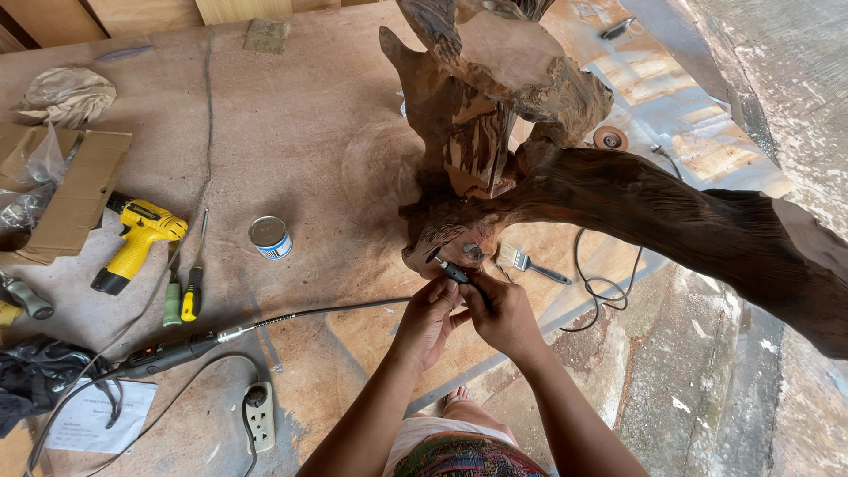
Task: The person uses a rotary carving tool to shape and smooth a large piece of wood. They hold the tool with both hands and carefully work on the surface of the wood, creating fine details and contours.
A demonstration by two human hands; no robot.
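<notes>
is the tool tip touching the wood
Touching. The head view shows the tip of the handpiece, held by both hands, pressed against the carved wood with no gap visible.

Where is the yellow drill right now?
The yellow drill lies at the left of the head view, beside the cardboard and left of two screwdrivers.

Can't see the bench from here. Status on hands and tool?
Left hand and right hand both grip the rotary handpiece. Tip against the carved root sculpture. Flexible shaft trails left; paintbrush lies close by.
</notes>
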